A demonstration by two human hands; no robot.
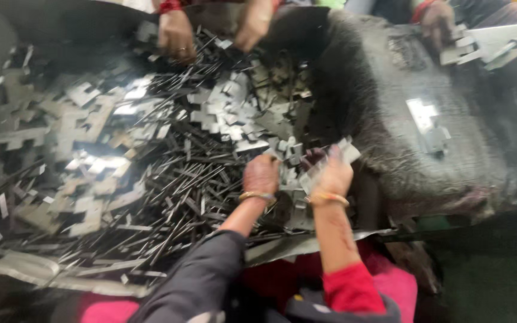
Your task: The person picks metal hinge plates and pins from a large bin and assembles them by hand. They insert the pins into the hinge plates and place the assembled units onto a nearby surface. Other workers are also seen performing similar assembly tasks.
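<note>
Head view, looking down on a dark work surface [7, 36] heaped with loose metal. The heap holds two kinds of piece: thin, straight grey metal strips [181, 173], lying crossed in all directions, and flat, notched silvery metal stampings [91, 119], some nested in short rows. No bin or tray wall can be made out around the heap. To the right lies a coarse dark grey cloth [390, 119], bearing a few bright stampings on its upper face.

The left hand [261, 175], with a gold bangle at the wrist, rests knuckles-up on the near edge of the heap; its fingers are curled down into the pieces, and what they hold, if anything, cannot be told. The right hand [332, 174], also bangled, is closed on a small cluster of silvery notched plates [324, 160], which stand out above and to both sides of the fingertips.

At the far edge, another person's hands [176, 36] reach into the heap; a third hand [437, 21] grips stampings at the upper right.
</note>
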